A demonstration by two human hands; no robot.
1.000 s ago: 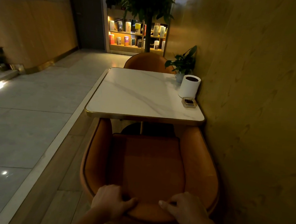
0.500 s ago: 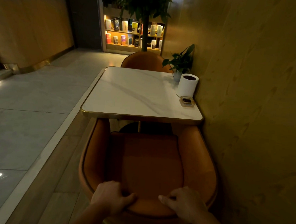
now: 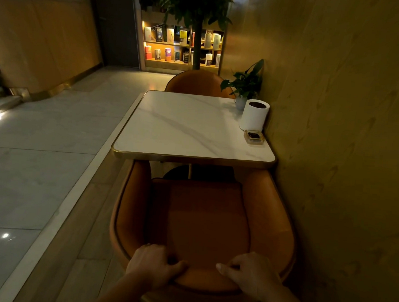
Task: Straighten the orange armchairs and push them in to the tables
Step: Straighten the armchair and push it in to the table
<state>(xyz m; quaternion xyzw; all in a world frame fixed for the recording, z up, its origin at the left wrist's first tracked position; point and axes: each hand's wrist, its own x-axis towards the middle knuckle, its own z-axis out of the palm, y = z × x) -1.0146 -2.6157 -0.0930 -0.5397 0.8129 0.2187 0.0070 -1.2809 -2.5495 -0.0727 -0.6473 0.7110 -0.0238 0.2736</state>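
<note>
Orange armchair (image 3: pixel 203 221) sits straight ahead of our hands, its front arms tucked just under the near edge of the marble table (image 3: pixel 190 129). Our left hand (image 3: pixel 152 263) is clamped on the top rim of the chair back, fingers curled over the front and the thumb pressed along the rim toward the middle. Our right hand (image 3: pixel 249 270) grips the same rim just beside it, a short gap of orange leather between the two thumbs. Beyond our hands the seat cushion faces the table squarely, and the chair's right side stands close to the yellow wall (image 3: pixel 333 159) on our right; we cannot tell whether it touches. Past the table, opposite us, a second orange armchair (image 3: pixel 195 83) shows its rounded back above the far edge. Forward and to the right of our right hand, along the wall side of the tabletop, stand a white cylinder (image 3: pixel 254 115), a small glass dish (image 3: pixel 254 136) just in front of it, and a potted plant (image 3: pixel 244 83) behind it. To the left of our left hand runs a pale tiled floor (image 3: pixel 41 164).
</note>
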